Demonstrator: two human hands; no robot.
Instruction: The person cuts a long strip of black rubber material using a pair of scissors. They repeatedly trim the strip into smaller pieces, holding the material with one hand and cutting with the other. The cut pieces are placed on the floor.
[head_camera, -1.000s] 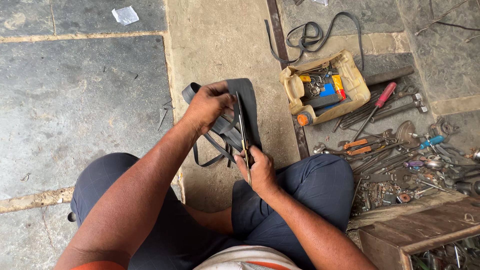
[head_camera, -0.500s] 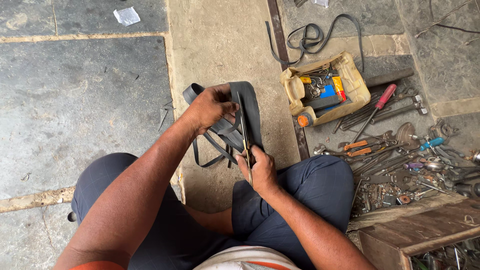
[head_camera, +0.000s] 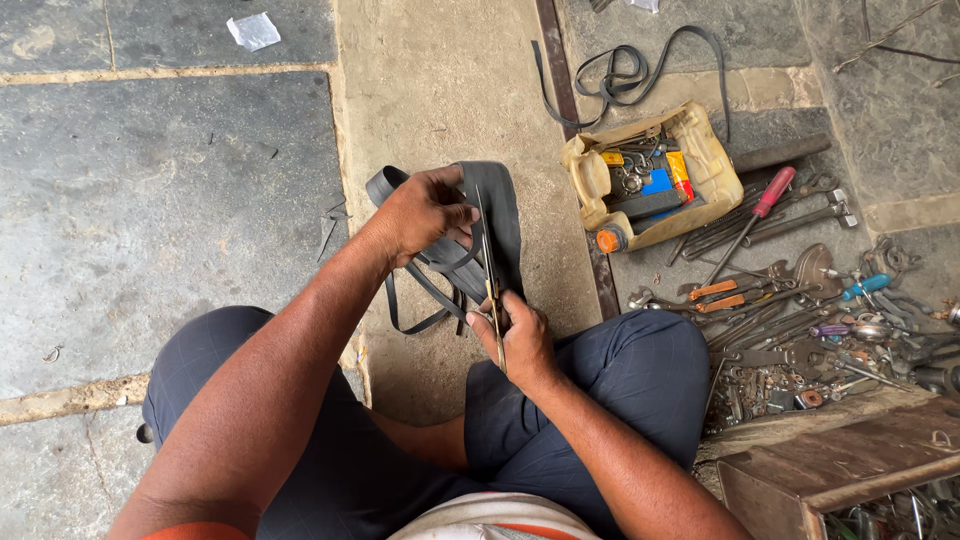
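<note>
My left hand (head_camera: 422, 212) grips a folded piece of black rubber inner tube (head_camera: 502, 215), held above the stone floor in front of my knees. Thin cut strips of the rubber (head_camera: 420, 300) hang below that hand. My right hand (head_camera: 520, 338) holds a pair of scissors (head_camera: 490, 275), and the long blades point up along the rubber's edge, into the fold. I sit cross-legged in dark trousers.
A cut-open yellowish plastic container (head_camera: 655, 180) with small parts lies to the right. Beyond it sprawl a red-handled screwdriver (head_camera: 752, 210), pliers, spanners and several loose tools (head_camera: 820, 330). A black rubber loop (head_camera: 630, 65) lies at the top, a wooden box (head_camera: 850, 470) at bottom right.
The scissors have advanced a little up along the rubber, and my left hand has shifted its grip slightly on the folded tube.
</note>
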